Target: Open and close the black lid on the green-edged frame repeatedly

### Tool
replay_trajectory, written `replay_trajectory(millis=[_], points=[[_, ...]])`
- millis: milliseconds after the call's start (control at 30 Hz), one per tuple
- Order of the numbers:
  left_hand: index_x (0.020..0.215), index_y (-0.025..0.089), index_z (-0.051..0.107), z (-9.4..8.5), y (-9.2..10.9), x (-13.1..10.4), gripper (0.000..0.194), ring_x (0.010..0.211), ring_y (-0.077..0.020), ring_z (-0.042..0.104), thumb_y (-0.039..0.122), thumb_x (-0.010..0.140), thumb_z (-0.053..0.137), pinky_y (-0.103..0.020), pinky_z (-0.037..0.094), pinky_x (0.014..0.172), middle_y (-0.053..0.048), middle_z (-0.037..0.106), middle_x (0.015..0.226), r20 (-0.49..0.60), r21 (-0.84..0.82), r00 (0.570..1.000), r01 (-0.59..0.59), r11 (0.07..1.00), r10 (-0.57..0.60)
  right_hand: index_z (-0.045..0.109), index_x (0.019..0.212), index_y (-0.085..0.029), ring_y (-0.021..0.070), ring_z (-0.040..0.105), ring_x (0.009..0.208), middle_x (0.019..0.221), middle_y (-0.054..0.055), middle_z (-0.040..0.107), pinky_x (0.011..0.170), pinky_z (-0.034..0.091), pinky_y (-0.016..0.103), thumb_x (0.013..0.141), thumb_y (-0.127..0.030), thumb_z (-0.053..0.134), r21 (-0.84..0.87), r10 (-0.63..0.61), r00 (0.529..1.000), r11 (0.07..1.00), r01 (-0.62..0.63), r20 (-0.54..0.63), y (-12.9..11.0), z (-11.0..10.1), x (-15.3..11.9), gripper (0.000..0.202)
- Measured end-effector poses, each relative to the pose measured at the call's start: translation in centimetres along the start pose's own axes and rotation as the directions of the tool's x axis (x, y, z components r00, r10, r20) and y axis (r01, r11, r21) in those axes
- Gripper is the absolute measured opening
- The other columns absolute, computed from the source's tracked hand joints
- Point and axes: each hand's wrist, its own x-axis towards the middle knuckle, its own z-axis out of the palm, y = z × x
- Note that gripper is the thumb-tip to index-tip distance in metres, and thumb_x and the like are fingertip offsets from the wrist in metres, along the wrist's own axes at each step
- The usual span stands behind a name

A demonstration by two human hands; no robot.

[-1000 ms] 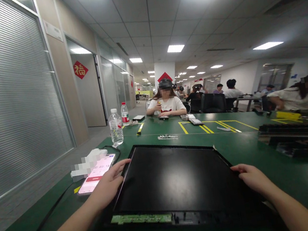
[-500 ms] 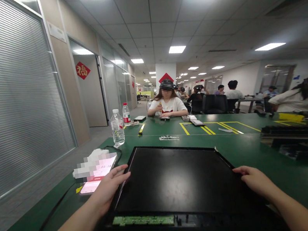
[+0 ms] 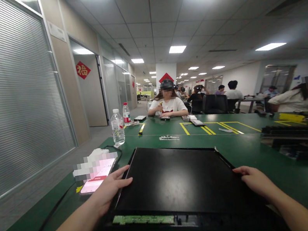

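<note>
The black panel lies between your two hands, just above the green table or resting on it, I cannot tell which; your left hand has its fingers stretched out and a little spread, the tips over the panel's left edge; whether they pinch it from below is hidden, so I cannot tell; your right hand looks closed on the right edge, its other fingers curled under.

Nearer you than either set of fingertips, a green circuit board runs along the panel's near side; just outside your left fingers is the lit phone, with the clear bottle beyond them; well to the right of your right fingers sit dark stacked parts.

The step in hand, I judge, is steadying or positioning the panel by its sides; the next move calls for even support from both hands, with your fingers clear of the board.
</note>
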Motion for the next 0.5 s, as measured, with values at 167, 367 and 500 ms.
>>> replay_trajectory(millis=[167,367,500], points=[[0.135,0.018,0.034,0.17,0.03,-0.43,0.089,0.071,-0.0296,0.070,0.010,0.057,0.075,-0.044,0.056,0.066,-0.010,0.073,0.089,0.057,0.006,0.998,0.010,1.000,-0.011,0.066,0.092,-0.017,0.0159,0.064,0.086,0.093,0.005,0.070,0.070,0.045,0.020,0.060,-0.005,0.041,-0.006,0.024,1.000,1.000,-0.024,-0.012,-0.23,-0.12,-0.20,0.042],[0.136,0.019,0.032,-0.07,0.48,-0.69,0.083,0.078,-0.0261,0.070,0.010,0.063,0.070,-0.040,0.055,0.075,-0.009,0.073,0.092,0.108,-0.052,0.994,0.010,0.999,-0.005,0.064,0.097,-0.014,0.0183,0.063,0.090,0.097,0.008,0.069,0.075,0.045,0.024,0.061,-0.005,0.039,-0.015,0.031,1.000,0.999,-0.031,0.002,-0.35,-0.16,-0.19,0.045],[0.136,0.018,0.032,-0.09,0.87,-0.93,0.081,0.083,-0.0258,0.069,0.010,0.065,0.069,-0.040,0.053,0.080,-0.010,0.073,0.093,0.133,-0.099,0.990,-0.026,0.995,0.039,0.066,0.094,-0.016,0.0189,0.063,0.090,0.096,0.007,0.069,0.077,0.045,0.025,0.058,-0.006,0.040,-0.007,0.026,1.000,1.000,-0.026,-0.009,-0.40,-0.21,-0.19,0.045]])
